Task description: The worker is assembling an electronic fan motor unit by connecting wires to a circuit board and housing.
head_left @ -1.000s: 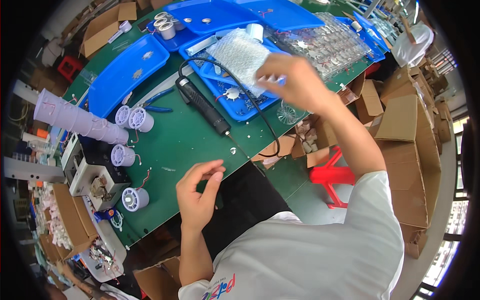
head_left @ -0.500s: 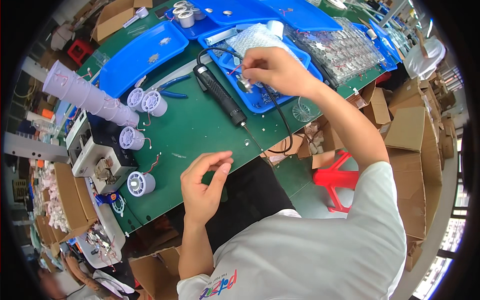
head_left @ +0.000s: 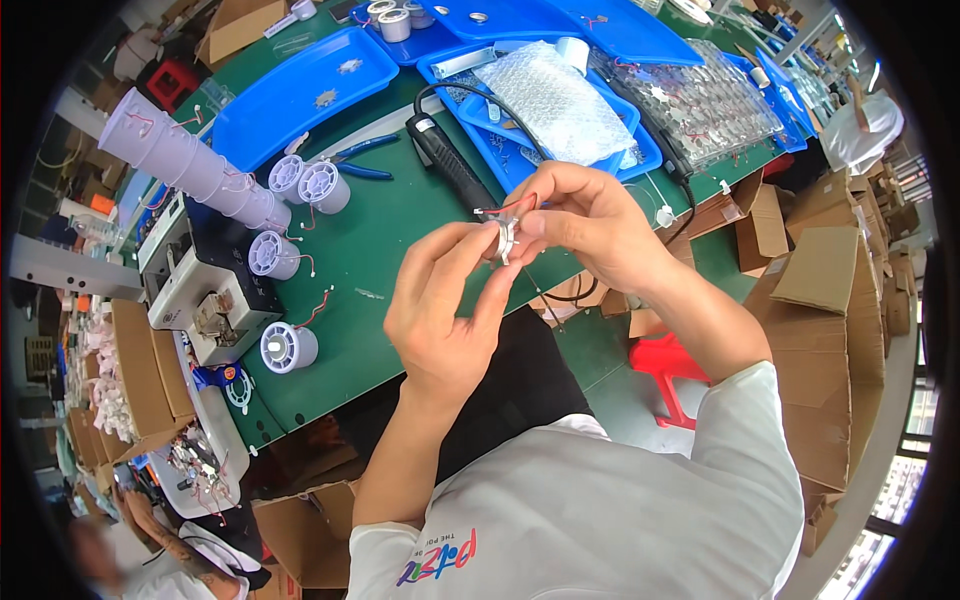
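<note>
My left hand (head_left: 445,305) and my right hand (head_left: 585,220) meet above the near edge of the green bench mat (head_left: 380,240). Between their fingertips they pinch a small silvery star-shaped part (head_left: 505,238) with thin red and black wires trailing from it. Just beyond the hands lies a black soldering iron (head_left: 450,165) with its cable. Behind it a sheet of bubble wrap (head_left: 560,100) rests in a blue tray (head_left: 530,150).
Several white round housings (head_left: 288,345) stand on the mat at left beside a stack of pale cups (head_left: 195,165) and a small grey machine (head_left: 205,295). Blue-handled pliers (head_left: 362,160) lie farther back. Cardboard boxes (head_left: 815,290) and a red stool (head_left: 670,365) stand at right.
My right hand has come back from the blue tray toward me and met my left hand, which rose; both now hold the small wired part.
</note>
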Available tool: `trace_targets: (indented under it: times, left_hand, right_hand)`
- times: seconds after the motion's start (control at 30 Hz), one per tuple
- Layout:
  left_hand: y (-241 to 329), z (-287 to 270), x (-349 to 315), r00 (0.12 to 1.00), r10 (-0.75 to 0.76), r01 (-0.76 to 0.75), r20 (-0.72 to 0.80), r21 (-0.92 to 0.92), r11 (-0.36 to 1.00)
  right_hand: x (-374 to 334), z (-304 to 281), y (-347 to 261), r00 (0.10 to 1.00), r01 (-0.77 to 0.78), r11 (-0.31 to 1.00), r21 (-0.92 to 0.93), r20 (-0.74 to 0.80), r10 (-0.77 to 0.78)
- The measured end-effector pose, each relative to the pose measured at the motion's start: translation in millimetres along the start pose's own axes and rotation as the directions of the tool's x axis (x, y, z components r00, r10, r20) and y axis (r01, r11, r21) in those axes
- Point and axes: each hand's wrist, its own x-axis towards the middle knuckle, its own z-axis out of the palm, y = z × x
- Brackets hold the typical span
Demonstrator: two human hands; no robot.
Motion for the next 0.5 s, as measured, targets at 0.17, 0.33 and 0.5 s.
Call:
trace_targets:
  times: [0.17, 0.33, 0.5]
  left_hand:
    - [-3.0, -5.9, -4.1, 0.998, -0.05, 0.054, 0.028, -0.159, 0.986]
    - [-0.7, -8.4, -4.2, 0.993, -0.097, 0.108, 0.06, -0.223, 0.969]
    - [4.8, -8.2, -1.3, 0.999, 0.013, -0.009, 0.043, -0.092, 0.996]
  right_hand:
    - [-5.7, 0.2, 3.0, 0.998, 0.061, 0.998, -0.032, 0.018, -0.06]
    - [-11.5, 6.1, 2.7, 0.996, 0.079, 0.996, -0.039, 0.039, -0.077]
    - [-16.8, 12.7, 2.4, 0.997, 0.075, 0.993, -0.089, -0.008, -0.076]
